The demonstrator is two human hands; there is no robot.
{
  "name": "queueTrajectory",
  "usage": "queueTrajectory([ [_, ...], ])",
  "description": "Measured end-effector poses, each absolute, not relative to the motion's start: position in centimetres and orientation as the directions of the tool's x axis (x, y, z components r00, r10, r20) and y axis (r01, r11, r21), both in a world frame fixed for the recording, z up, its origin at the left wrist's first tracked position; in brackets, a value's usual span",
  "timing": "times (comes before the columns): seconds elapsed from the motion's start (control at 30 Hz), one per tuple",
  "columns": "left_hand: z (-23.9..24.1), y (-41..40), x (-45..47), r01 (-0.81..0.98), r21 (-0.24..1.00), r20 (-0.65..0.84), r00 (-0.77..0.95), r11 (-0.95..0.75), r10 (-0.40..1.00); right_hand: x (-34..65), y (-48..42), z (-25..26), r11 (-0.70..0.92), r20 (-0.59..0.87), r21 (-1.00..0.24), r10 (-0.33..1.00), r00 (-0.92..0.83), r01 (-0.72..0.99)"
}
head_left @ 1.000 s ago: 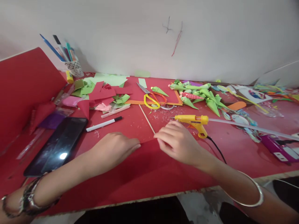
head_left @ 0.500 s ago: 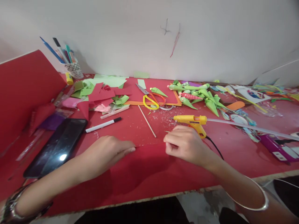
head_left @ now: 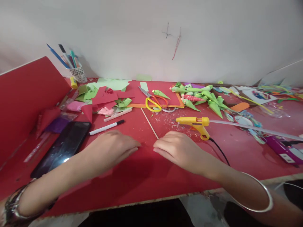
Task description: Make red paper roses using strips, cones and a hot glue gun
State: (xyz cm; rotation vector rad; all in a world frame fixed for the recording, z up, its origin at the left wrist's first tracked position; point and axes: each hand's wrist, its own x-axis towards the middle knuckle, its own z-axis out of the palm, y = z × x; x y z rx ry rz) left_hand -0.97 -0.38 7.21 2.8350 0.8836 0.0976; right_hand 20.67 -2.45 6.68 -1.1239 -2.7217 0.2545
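A piece of red paper (head_left: 147,157) stretches between my hands, its outline hard to tell from the red tabletop. My left hand (head_left: 115,146) pinches its edge, thumb under the fingers. On the other side my right hand (head_left: 176,149) is closed on the same paper, palm down, with only a small gap between the two hands. A thin wooden stick (head_left: 149,123) lies just beyond, its near end by my right fingertips. The yellow glue gun (head_left: 193,121) rests on its side behind my right hand. A white marker with a black cap (head_left: 107,127) lies beyond my left hand.
Scissors (head_left: 156,102) and paper scraps (head_left: 104,99) lie toward the wall. Green paper cones (head_left: 203,96) are heaped at the back right. A black phone (head_left: 61,148) lies left, below a pen cup (head_left: 78,74). A purple power strip (head_left: 281,149) sits right.
My right hand has moved left, closer to my left hand, and its fingers have flattened over the paper's edge. The view has shifted slightly.
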Motion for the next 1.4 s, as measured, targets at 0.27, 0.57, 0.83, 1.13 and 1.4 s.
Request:
queueTrajectory([
  [0.27,5.9,-1.3,1.5,0.535,0.001,0.454,0.752,-0.845,0.477,19.7,-2.4,6.1,0.592,0.098,-0.453,0.776,-0.623,0.667],
  [0.57,6.2,-0.3,-3.1,0.571,-0.169,0.474,0.762,-0.803,0.442,22.3,-2.4,7.0,0.488,0.127,-0.684,0.812,-0.570,0.542],
  [0.83,7.3,0.3,-4.6,0.655,0.134,0.448,0.629,-0.743,0.635,23.6,-2.3,7.1,0.460,0.093,-0.681,0.826,-0.556,0.570],
  [1.13,6.3,-1.1,-0.8,0.620,0.060,0.241,0.752,-0.782,0.614,20.7,-1.4,6.7,0.739,0.270,-0.161,0.671,-0.691,0.655],
  [1.4,7.1,-1.4,-0.5,0.599,0.184,0.241,0.741,-0.779,0.627,20.1,-1.1,6.1,0.781,0.410,-0.163,0.610,-0.678,0.603],
])
